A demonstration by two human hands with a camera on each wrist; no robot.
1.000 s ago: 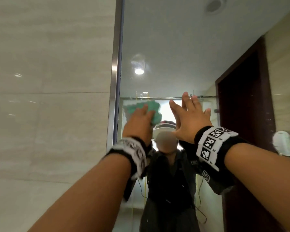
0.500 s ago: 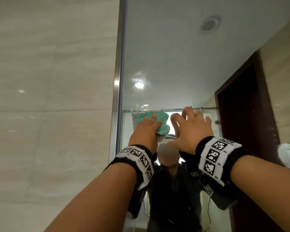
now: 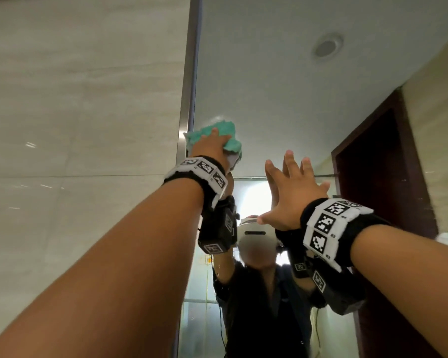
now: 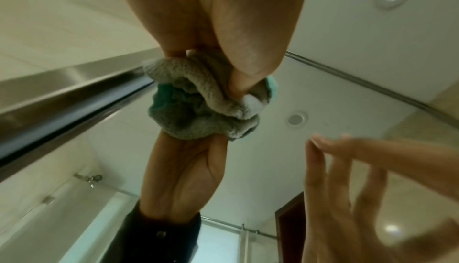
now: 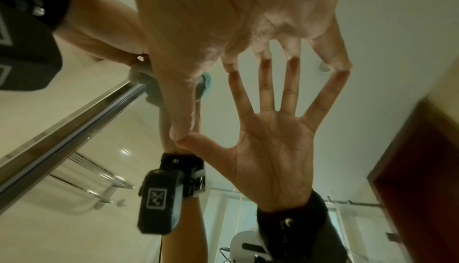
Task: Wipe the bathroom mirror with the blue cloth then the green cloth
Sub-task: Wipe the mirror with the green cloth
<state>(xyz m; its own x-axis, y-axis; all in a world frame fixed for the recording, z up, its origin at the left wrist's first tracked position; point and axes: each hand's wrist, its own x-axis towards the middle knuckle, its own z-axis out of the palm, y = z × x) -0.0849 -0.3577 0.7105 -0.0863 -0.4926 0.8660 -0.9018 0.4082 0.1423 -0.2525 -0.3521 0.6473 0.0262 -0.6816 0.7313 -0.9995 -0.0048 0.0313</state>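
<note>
A left hand [image 3: 209, 148] presses a bunched green cloth [image 3: 219, 137] against a bathroom mirror [image 3: 282, 86], high up and just beside the mirror's metal frame [image 3: 189, 73]. Its fingers [image 4: 244, 65] are curled into the cloth, gripping folds of it; the wad lies between the fingers and the glass. The right hand [image 3: 291, 195] is to the right of the cloth and lower, fingers [image 5: 335, 59] spread straight and holding nothing, tips touching the glass, thumb tip too. It looks like a brace for balance.

This appears to be the second pass, with the green cloth; no blue cloth is in view. To wipe well here, keep the wad flat under the fingers so more cloth meets the glass, and work along the frame edge, then sweep rightward in overlapping strokes. The bracing fingers may leave prints, so that patch wants a final wipe. Whether the glass is streaked is hard to tell in these blurred views.
</note>
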